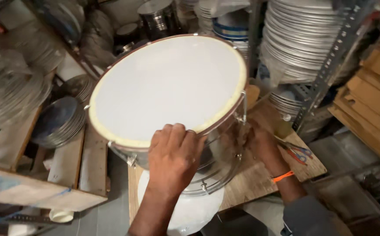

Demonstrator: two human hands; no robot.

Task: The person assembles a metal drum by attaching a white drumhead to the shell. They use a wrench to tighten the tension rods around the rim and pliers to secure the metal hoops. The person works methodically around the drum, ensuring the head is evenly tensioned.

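A large drum [168, 87] with a white skin, a metal hoop and a shiny steel shell stands tilted on a wooden board [251, 183]. My left hand [174, 157] rests over the near rim of the drum, fingers curled on the hoop. My right hand [262, 146], with an orange band at the wrist, is low at the drum's right side by a tension rod [243, 107]; motion blur hides its fingers, so I cannot tell what it grips.
Stacks of metal hoops and plates [299, 39] fill the shelves behind. A slotted steel upright [329, 65] stands at right, beside cardboard boxes [373, 96]. Scissors [299, 154] lie on the board. Wooden planks [67, 161] sit at left. Steel drum shells [157, 17] stand behind.
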